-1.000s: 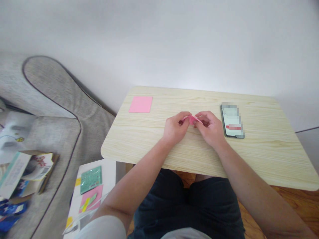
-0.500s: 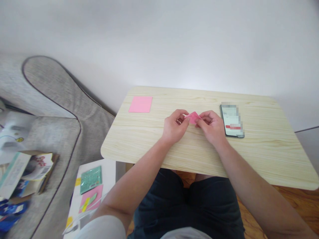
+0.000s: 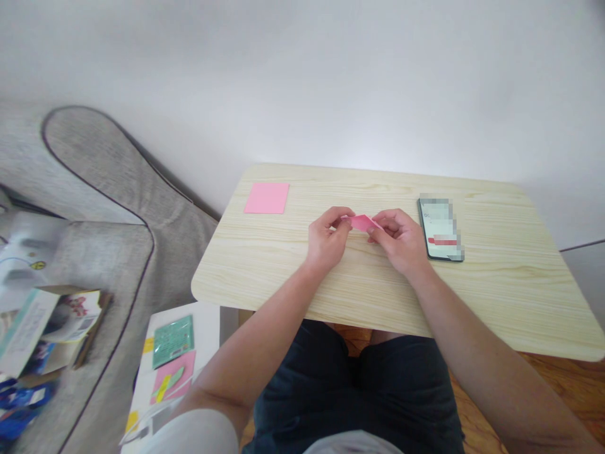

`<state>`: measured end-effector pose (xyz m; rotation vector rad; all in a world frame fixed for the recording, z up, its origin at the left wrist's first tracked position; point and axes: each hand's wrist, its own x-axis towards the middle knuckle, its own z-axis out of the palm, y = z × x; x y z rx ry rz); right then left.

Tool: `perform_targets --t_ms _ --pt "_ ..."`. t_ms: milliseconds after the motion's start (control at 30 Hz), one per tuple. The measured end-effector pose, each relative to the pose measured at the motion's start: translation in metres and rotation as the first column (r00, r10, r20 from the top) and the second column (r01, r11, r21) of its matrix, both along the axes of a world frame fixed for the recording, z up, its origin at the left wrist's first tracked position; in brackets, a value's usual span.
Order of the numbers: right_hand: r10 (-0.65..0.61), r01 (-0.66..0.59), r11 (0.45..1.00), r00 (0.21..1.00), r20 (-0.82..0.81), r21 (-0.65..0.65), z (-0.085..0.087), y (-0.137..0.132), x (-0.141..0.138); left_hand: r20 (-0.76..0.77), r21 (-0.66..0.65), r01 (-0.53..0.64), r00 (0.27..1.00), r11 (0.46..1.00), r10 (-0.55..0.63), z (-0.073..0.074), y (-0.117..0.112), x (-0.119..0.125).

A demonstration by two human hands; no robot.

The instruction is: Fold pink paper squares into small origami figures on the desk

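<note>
Left hand [image 3: 326, 238] and right hand [image 3: 404, 243] pinch the angular paper [image 3: 362, 222], its ends hidden, between the wood-grained table's [image 3: 520, 277] far and near edges. Pixelation masks part of the phone [image 3: 435, 227]. A flat square [image 3: 267, 198] lies near the far-left corner.

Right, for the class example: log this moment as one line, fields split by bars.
left hand: pinching folded pink paper | right hand: pinching it too | table: pink square at left, phone at right

Around the middle of the frame, the left hand [image 3: 327, 238] has shifted slightly leftward, farther from the right hand [image 3: 401, 241], and the pink paper [image 3: 362, 222] shows a flatter shape than half a second ago.
</note>
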<state>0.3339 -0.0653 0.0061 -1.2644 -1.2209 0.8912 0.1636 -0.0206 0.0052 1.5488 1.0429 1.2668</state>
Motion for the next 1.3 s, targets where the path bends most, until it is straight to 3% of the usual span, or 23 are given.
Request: perform_targets --t_ms 200,433,633,1033,1300 --pt "0.048 -0.051 0.999 0.993 -0.105 -0.021 0.001 0.001 0.003 0.151 -0.111 0.074 0.987 0.991 -0.057 0.006 0.001 -0.001" --pt "0.047 -0.049 0.999 0.988 -0.149 -0.014 0.001 0.003 0.006 0.073 -0.047 0.071 0.995 0.996 -0.068 0.008 -0.002 -0.002" --pt "0.003 -0.011 0.999 0.982 -0.189 -0.04 0.005 0.003 0.006 0.111 -0.063 0.091 0.99 0.994 -0.083 0.005 -0.002 0.001" --pt "-0.106 0.107 0.994 0.993 -0.051 0.013 -0.002 0.006 0.01 0.207 -0.18 0.129 0.974 0.975 -0.091 0.004 0.003 0.0" --pt "-0.11 0.11 0.994 0.993 -0.04 -0.002 -0.003 0.006 0.012 0.185 -0.114 0.103 0.98 0.988 -0.081 0.007 0.003 -0.002"
